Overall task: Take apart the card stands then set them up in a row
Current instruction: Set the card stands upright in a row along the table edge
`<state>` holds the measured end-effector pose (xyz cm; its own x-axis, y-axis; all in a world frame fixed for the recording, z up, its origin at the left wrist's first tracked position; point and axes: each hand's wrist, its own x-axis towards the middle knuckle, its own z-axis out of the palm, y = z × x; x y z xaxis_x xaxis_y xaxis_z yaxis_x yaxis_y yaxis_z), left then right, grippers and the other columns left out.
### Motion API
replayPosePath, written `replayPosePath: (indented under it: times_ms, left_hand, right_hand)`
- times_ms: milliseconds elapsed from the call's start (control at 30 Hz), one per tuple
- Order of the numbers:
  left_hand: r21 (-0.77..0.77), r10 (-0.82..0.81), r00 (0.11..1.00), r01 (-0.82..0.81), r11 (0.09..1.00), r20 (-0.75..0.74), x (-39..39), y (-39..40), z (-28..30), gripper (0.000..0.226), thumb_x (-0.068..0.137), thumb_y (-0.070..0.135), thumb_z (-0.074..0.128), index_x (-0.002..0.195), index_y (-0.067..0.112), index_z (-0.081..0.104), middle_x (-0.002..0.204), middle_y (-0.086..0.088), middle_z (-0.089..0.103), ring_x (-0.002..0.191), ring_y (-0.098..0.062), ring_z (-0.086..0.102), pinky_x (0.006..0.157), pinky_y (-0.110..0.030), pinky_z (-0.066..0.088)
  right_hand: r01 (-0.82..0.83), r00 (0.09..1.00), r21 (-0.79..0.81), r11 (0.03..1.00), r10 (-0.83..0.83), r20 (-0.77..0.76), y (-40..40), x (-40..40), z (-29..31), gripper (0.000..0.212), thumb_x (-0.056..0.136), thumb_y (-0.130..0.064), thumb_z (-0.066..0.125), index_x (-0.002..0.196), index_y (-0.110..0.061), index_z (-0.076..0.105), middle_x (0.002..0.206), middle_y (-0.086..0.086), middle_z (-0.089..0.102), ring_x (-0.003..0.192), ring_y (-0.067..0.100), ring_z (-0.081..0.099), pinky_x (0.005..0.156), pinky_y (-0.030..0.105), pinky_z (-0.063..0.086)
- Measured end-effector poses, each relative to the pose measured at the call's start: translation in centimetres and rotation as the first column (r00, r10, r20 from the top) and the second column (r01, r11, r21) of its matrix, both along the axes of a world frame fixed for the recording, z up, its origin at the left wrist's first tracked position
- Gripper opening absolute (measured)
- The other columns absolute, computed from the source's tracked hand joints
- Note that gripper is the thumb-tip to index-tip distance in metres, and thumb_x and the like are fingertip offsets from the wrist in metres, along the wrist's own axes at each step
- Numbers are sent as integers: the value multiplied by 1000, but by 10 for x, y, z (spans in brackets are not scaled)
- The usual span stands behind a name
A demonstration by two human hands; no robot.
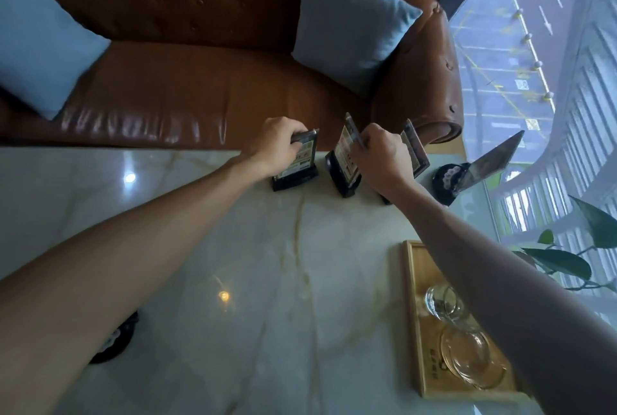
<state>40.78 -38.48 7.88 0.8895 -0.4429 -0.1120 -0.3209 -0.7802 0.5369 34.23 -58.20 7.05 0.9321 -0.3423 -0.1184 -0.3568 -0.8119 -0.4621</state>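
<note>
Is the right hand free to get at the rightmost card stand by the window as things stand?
Probably not yet: the right hand is gripping the middle stand's card. Nothing blocks the rightmost stand itself; it sits just beyond the third stand.

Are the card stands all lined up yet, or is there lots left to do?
Nearly lined up. Four stands sit along the table's far edge. The left hand grips the first stand's card top; the right hand holds the second stand's card. The third stand is partly hidden. The fourth stand leans, so straightening probably remains.
</note>
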Motion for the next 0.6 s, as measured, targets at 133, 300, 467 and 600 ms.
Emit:
replayPosePath:
  times_ms: [133, 300, 467, 600]
  left_hand:
    - [7, 15, 998, -14, 1000, -68, -1, 7, 9, 25, 91, 11, 63, 113, 17, 74, 106, -4, 74, 99, -21, 68, 74, -23, 43]
    - [1, 74, 989, -74, 997, -127, -14, 57, 29, 36, 90, 26, 69, 125, 15, 67, 112, -4, 70, 103, -22, 67, 89, -33, 53]
    - [19, 185, 974, -185, 983, -127, -57, 145, 51, 40, 89, 29, 70, 126, 16, 66, 117, -6, 69, 105, -20, 65, 91, -30, 50]
    - [-78, 349, 930, -359, 930, -117, -117, 218, 66, 44, 87, 32, 74, 127, 17, 65, 119, -4, 67, 104, -13, 62, 87, -21, 43]
  right_hand:
    - [8, 997, 12, 1000, -8, -72, 2, 0, 6, 19, 92, -31, 53, 103, -17, 59, 98, 11, 69, 82, 35, 64, 68, 41, 53]
    - [-3, 999, -108, 994, -1, -41, 14, -11, 30, 34, 93, -37, 57, 114, -10, 54, 110, 13, 65, 97, 35, 61, 73, 38, 43]
    - [-91, 969, -115, 989, 115, 217, 70, -36, 51, 32, 91, -28, 58, 117, -9, 56, 118, 13, 58, 113, 34, 50, 85, 42, 44]
    - [-281, 936, 18, 960, 270, 225, 143, -60, 61, 36, 89, -26, 65, 119, -9, 54, 117, 13, 57, 108, 35, 54, 84, 44, 49]
